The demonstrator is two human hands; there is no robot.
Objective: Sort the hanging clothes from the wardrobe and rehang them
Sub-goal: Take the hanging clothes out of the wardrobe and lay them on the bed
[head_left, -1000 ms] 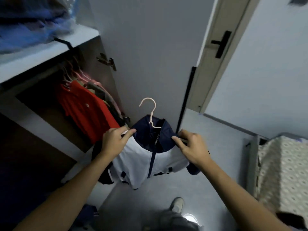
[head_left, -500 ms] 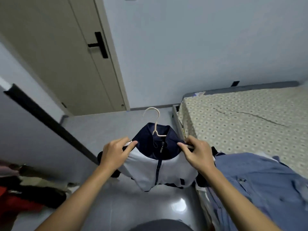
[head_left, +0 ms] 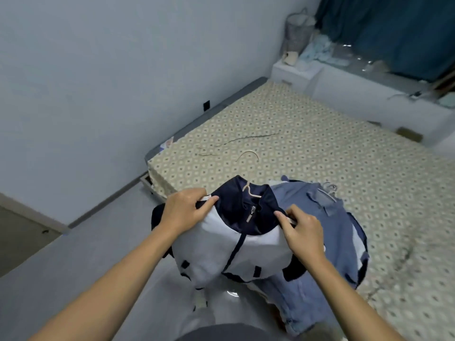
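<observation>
Holding the navy-and-white jacket (head_left: 236,244) by both shoulders, the left hand (head_left: 183,211) and right hand (head_left: 304,231) each keep a clenched grip on the fabric and the hanger ends beneath it; the cream hanger (head_left: 248,173) hook stands up from the collar. In the head view, the wardrobe seen a second ago is gone and the bed (head_left: 307,143) now fills the frame, with a blue shirt (head_left: 330,217) already lying on its near corner. The jacket hangs just over that corner, so it looks about to join the sorted pile, not yet laid down.
</observation>
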